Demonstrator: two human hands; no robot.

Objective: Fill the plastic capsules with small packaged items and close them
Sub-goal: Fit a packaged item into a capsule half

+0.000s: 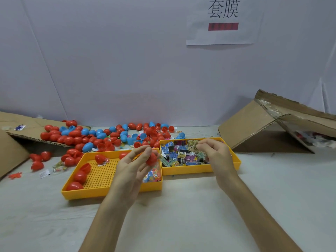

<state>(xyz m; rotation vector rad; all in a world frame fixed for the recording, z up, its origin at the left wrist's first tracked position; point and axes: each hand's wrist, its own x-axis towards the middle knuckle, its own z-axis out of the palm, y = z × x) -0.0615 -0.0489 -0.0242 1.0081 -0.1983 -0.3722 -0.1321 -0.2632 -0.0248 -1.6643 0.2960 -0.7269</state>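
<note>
Red capsule (151,159) gripped in left hand (132,166), over the left yellow tray (109,194). Right hand (212,153), well apart, hovers over the packet tray (189,170), fingers curled at a yellowish packet (192,144); hold unclear. Step, probably: fetching filler. Next calls for inserting the packet and pressing the halves shut.

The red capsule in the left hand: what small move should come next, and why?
Probably the right hand should carry its small packet across to the red capsule gripped by the left hand and tuck it in. The packet is already pinched above the right tray, and the hands are apart. Whether the capsule is open is unclear.
</note>
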